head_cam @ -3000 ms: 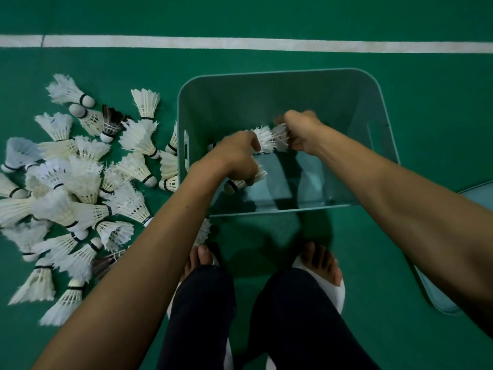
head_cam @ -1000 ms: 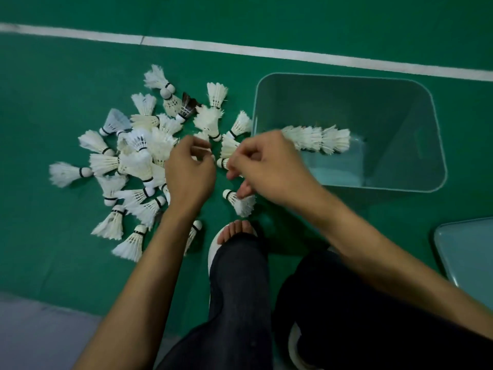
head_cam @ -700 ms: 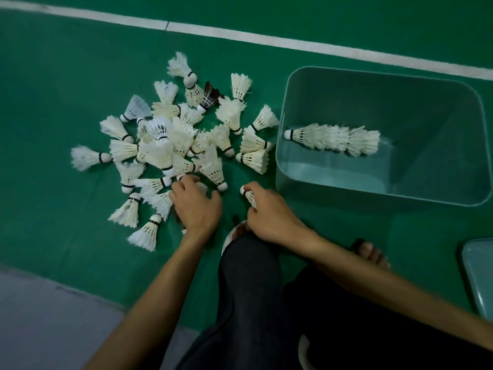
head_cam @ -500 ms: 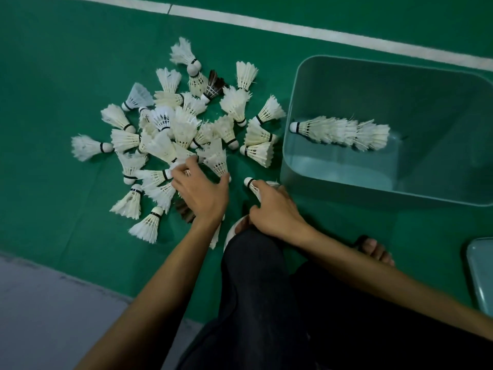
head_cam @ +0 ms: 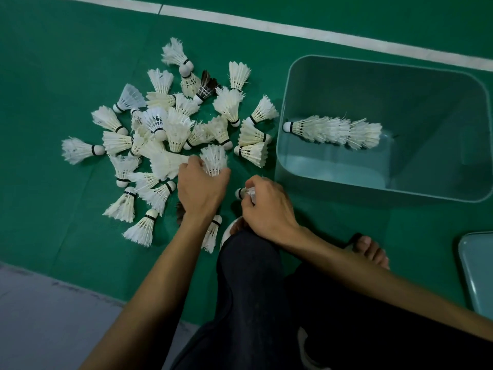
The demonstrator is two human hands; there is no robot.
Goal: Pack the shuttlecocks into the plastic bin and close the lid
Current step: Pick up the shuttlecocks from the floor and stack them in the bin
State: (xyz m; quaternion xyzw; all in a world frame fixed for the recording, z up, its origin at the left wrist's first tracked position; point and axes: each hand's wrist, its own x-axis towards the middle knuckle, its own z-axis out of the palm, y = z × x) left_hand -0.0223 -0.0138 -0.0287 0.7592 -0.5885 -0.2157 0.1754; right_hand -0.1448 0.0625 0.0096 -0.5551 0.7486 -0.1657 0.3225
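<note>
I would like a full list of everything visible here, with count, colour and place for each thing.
floor: one, green, grey strip near left
line: one, white, across far floor
bin: one, pale teal, on floor at right
lid: one, pale teal, floor, right edge
stacked shuttlecocks: one nested row, white, inside bin
loose shuttlecocks: many, white, heaped left of bin
dark shuttlecocks: two, black-brown, heap's far and near sides
left hand: one, grips held shuttlecock, white, near heap
right hand: one, grips other held shuttlecock, white, near bin
legs: two, dark trousers, bottom
</note>
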